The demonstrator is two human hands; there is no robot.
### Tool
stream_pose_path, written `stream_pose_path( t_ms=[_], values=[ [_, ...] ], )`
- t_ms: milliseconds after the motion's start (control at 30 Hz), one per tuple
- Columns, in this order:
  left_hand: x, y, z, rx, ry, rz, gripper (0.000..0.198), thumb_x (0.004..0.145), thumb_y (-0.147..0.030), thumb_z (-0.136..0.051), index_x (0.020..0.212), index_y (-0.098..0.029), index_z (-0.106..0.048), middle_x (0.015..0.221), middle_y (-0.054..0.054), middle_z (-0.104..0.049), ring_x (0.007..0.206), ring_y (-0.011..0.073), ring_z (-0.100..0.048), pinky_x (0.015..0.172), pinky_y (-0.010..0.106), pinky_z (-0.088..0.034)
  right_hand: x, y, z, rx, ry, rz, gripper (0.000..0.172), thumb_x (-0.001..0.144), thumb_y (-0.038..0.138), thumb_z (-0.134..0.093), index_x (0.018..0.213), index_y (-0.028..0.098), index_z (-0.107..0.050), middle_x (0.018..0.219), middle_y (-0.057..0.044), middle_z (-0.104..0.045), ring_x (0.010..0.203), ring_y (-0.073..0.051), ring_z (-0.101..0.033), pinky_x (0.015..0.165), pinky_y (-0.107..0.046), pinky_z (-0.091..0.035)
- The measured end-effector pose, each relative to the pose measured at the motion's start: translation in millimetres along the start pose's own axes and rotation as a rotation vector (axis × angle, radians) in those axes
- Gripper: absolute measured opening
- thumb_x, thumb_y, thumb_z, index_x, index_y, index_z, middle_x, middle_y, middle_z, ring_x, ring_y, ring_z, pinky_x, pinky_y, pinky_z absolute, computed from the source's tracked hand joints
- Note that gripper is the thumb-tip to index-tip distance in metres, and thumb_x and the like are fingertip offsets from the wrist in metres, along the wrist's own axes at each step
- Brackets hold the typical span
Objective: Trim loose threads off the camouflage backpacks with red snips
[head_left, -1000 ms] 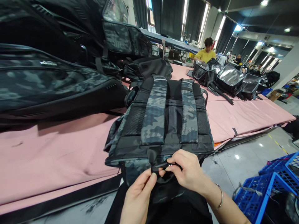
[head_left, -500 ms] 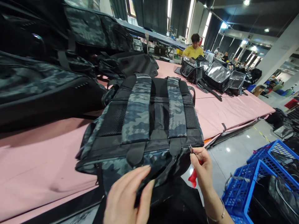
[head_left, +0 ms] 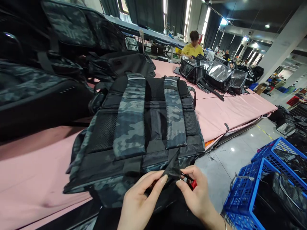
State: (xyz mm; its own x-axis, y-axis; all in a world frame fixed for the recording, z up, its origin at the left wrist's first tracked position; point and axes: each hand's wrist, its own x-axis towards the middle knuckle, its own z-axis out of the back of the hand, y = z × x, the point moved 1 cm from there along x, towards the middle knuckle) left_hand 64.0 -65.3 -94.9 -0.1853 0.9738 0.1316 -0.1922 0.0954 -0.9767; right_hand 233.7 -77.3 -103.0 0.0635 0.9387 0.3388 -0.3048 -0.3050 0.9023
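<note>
A camouflage-patterned backpack point(head_left: 129, 127) lies on the pink-covered table with its back panel and two shoulder straps facing up. At its near edge, my left hand point(head_left: 144, 195) pinches a black strap point(head_left: 173, 171) below the right-hand shoulder strap and lifts it into a fold. Close beside it, my right hand point(head_left: 196, 195) is closed around small dark thread snips point(head_left: 187, 177) with something red at the handle. The snips' tips are at the strap, partly hidden by my fingers. Whether they touch it I cannot tell.
More dark camouflage bags point(head_left: 69, 28) are piled at the left. Silver-lined bags point(head_left: 219, 70) stand farther along the pink table point(head_left: 235, 108), near a person in yellow point(head_left: 192, 48). Blue crates point(head_left: 242, 185) with black bags sit on the floor at right.
My left hand has moved right and taken hold of the black strap, raising it. My right hand has brought the snips left and down to the strap. The view has shifted slightly.
</note>
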Motion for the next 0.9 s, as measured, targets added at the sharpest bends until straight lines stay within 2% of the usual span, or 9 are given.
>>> stream_pose_path(
  t_ms=[100,400,567,767,900],
  values=[
    [-3,4,-0.7,0.03,0.002,-0.06,0.025,0.069,-0.05,-0.071,0.076,-0.027,-0.077,0.085,0.006,-0.073,0.078,0.0223,-0.068,0.073,0.029,-0.056,0,4,-1,-0.085,0.001,0.025,0.014,0.081,0.022,-0.063,0.095,0.021,-0.062,0.082,-0.002,-0.064,0.072,-0.016,-0.062,0.06,-0.026,-0.051],
    [-6,5,-6.1,0.086,-0.008,-0.173,0.024,0.075,-0.049,-0.069,0.078,-0.027,-0.078,0.084,0.006,-0.073,0.078,0.0223,-0.068,0.076,0.03,-0.057,-3,6,4,-0.136,0.02,-0.023,0.014,0.083,0.022,-0.061,0.096,0.021,-0.06,0.083,-0.003,-0.064,0.075,-0.018,-0.063,0.063,-0.027,-0.05],
    [-6,5,-4.3,0.125,-0.037,-0.213,0.027,0.076,-0.051,-0.067,0.078,-0.026,-0.078,0.083,0.006,-0.073,0.077,0.0218,-0.069,0.076,0.03,-0.058,-2,-1,1,-0.118,-0.014,-0.013,0.004,0.086,0.023,-0.059,0.088,0.021,-0.06,0.08,-0.002,-0.065,0.071,-0.016,-0.061,0.063,-0.027,-0.047],
    [-4,2,-4.2,0.152,-0.041,-0.269,0.025,0.079,-0.048,-0.066,0.078,-0.026,-0.077,0.082,0.004,-0.074,0.076,0.0189,-0.07,0.074,0.026,-0.059,-1,-10,4,-0.025,-0.066,-0.052,0.004,0.085,0.023,-0.061,0.089,0.021,-0.061,0.08,-0.001,-0.064,0.074,-0.016,-0.06,0.068,-0.028,-0.048],
    [-3,2,-5.0,0.134,-0.029,-0.299,0.022,0.081,-0.045,-0.065,0.08,-0.026,-0.076,0.082,0.002,-0.073,0.075,0.0164,-0.07,0.072,0.023,-0.058,-2,-6,2,0.031,0.052,-0.116,0.015,0.081,0.019,-0.064,0.096,0.021,-0.061,0.083,-0.001,-0.063,0.074,-0.016,-0.061,0.065,-0.026,-0.048]
  ],
)
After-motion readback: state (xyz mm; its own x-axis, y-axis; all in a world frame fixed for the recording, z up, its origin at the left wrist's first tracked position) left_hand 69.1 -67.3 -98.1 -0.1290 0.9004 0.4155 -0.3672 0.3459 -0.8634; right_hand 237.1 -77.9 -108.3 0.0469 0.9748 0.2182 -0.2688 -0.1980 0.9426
